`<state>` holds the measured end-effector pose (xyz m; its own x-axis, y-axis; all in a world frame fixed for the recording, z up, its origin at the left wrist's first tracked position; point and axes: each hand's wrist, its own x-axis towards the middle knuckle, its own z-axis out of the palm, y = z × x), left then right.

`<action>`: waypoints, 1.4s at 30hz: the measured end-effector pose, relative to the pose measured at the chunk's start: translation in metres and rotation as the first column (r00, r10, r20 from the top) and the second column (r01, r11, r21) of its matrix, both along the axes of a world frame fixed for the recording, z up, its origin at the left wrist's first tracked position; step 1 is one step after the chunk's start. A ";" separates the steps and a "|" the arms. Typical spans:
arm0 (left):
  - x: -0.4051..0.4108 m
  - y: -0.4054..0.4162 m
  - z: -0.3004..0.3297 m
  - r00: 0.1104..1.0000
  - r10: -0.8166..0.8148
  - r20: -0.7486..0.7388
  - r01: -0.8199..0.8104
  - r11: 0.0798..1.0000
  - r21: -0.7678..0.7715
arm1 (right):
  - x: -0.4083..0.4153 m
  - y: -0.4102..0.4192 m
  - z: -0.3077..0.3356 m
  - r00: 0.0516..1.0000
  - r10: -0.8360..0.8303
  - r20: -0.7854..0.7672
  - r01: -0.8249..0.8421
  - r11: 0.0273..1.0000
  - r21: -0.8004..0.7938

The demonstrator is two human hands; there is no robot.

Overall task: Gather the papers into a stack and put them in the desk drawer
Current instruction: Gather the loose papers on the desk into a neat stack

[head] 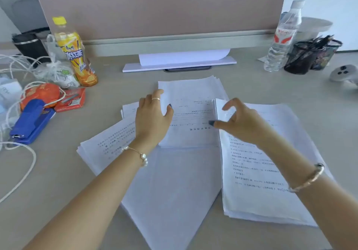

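Several bundles of printed white paper lie spread on the grey desk. A centre bundle lies farthest from me, a right bundle overlaps its edge, a left bundle lies skewed, and a blank bundle lies nearest me. My left hand rests with fingers apart on the left edge of the centre bundle. My right hand hovers with curled, spread fingers over the top left corner of the right bundle, holding nothing. No drawer is in view.
At the left are a yellow tea bottle, a blue stapler, a red box, an orange pouch and white cables. At the right stand a water bottle, a mesh pen holder and a white controller. A partition backs the desk.
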<state>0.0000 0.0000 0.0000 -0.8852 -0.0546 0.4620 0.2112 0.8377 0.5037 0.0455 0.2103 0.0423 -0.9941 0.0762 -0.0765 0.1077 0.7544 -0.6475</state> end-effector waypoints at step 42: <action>0.079 -0.036 0.003 0.896 -0.184 0.404 -0.195 0.655 0.730 | -0.017 -0.127 -0.025 0.989 0.140 0.034 -0.102 0.849 -0.519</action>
